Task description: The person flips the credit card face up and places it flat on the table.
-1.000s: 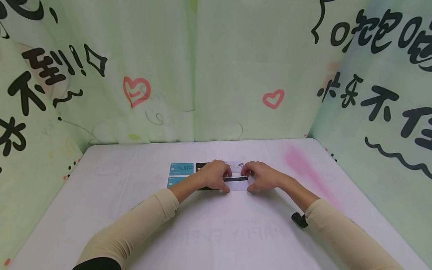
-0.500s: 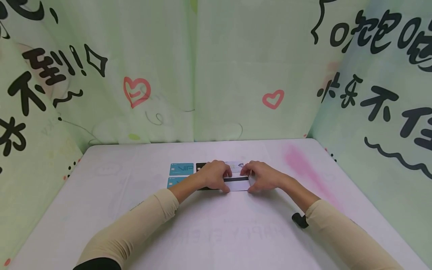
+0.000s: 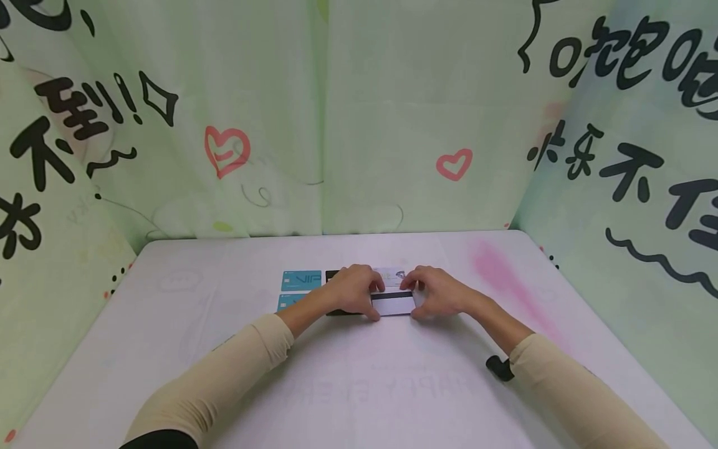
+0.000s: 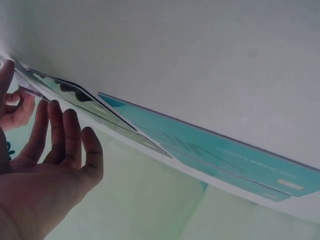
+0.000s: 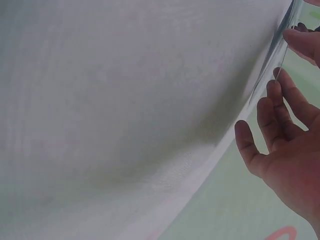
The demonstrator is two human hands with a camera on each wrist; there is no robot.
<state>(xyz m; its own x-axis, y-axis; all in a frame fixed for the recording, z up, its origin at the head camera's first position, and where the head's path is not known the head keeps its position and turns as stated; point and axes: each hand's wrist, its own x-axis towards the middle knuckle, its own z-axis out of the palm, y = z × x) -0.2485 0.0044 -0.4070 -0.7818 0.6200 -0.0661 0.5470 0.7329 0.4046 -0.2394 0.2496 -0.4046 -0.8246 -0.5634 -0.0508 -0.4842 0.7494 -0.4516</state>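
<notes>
A pale card with a black magnetic stripe [image 3: 392, 304] sits between my two hands at the near right of a group of cards. My left hand [image 3: 353, 292] pinches its left end, thumb at the near corner and fingers bent at the far edge. My right hand [image 3: 440, 293] pinches the right end likewise. Just behind lies another pale card [image 3: 388, 274] with a small picture. A black card [image 3: 332, 274] and a nearer black card [image 3: 343, 313] are mostly hidden by the left hand. In the left wrist view, the left fingers [image 4: 72, 137] extend past the cards.
A blue VIP card [image 3: 301, 280] and a second blue card [image 3: 288, 301] lie left of the left hand. All of it rests on a white-covered table [image 3: 359, 386]. A black object [image 3: 499, 368] is by the right sleeve. Printed curtains [image 3: 359, 125] enclose the table.
Both hands stay nearly in place at the card's ends. The striped card's right end shows slightly farther right than a second ago.
</notes>
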